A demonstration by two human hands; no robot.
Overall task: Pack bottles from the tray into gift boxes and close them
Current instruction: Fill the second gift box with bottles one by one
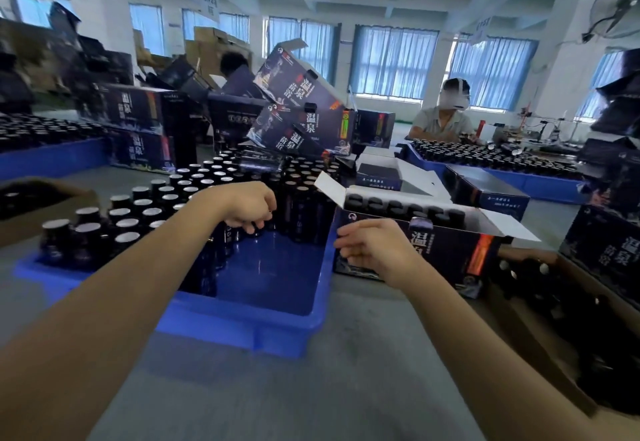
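Right, my left hand [247, 206] is down in the blue tray [242, 326], at the near edge of the standing bottles [145, 208]. Its fingers [242, 224] are curled tight over dark bottle tops, but the blur means I cannot tell whether one is properly gripped. My right hand [369, 246] sits at the near left corner of the open gift box [453, 246] on the table [346, 371], fingers loosely curled with nothing in them, just beside the cardboard. The box stands right against the tray, with a row of packed caps [398, 205] showing along its top. Here's the worry: these bottles are packed shoulder to shoulder. If I lift one at an angle, I reckon its neighbours topple into the bare blue floor of the tray. A half-caught bottle could also slip on the way across. Then there's the white flap [330, 186] jutting out over the tray's corner, right on my path. If I clip it with a bottle, the box may shift or tip, since my right hand isn't really bracing it. And the box looks nearly full, so forcing another bottle into a tight slot could knock the seated ones askew and stop the lid closing.
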